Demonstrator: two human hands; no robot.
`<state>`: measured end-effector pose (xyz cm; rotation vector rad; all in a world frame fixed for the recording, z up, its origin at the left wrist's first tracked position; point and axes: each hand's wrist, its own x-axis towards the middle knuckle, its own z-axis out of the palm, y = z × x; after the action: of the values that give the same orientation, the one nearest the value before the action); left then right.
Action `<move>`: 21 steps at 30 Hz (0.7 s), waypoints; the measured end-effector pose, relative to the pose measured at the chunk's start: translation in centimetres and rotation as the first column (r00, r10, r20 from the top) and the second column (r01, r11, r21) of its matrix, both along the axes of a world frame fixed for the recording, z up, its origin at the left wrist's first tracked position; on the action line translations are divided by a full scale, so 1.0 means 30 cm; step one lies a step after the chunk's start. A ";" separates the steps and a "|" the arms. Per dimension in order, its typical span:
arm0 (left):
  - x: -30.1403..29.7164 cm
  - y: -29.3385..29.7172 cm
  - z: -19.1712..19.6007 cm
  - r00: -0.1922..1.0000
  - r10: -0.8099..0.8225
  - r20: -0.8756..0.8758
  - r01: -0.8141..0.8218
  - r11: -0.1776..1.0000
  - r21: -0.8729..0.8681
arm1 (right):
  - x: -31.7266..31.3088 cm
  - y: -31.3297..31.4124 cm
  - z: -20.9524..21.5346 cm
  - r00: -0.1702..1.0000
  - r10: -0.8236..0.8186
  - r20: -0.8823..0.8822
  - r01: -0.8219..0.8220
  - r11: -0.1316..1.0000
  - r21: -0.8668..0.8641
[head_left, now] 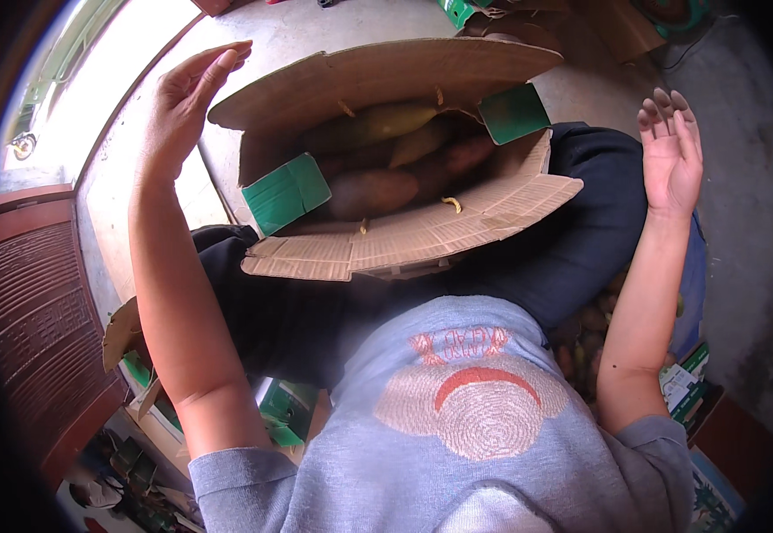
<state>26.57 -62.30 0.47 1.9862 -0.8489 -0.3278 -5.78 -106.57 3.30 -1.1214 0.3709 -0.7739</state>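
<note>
An open cardboard box sits in front of me between my legs, its long flaps folded outward and its short green end flaps raised. Inside lie several long, rounded tubers or fruits, brownish and some yellow-green; their exact kind is too dim to tell. Short yellow cord loops poke through the cardboard. My left hand is held up beyond the box's far left corner, fingers stretched out, holding nothing. Off to the right, above my knee, my right hand is raised with its palm showing and fingers extended. Neither hand touches the box.
At my right hip is a pile of roundish brown produce by a blue sheet. Green and white cartons stand at my left side. A dark red wooden panel is at far left, with more cardboard at the back.
</note>
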 end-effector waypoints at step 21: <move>-0.143 -0.146 0.129 0.945 -0.164 0.282 0.068 0.944 0.323 | 0.061 0.417 0.078 0.742 0.143 -0.655 -0.646 -0.106 -0.756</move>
<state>22.29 -66.69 4.34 2.3228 -1.1753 -0.2341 -3.94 -94.06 5.65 -2.6717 -0.4098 -0.0396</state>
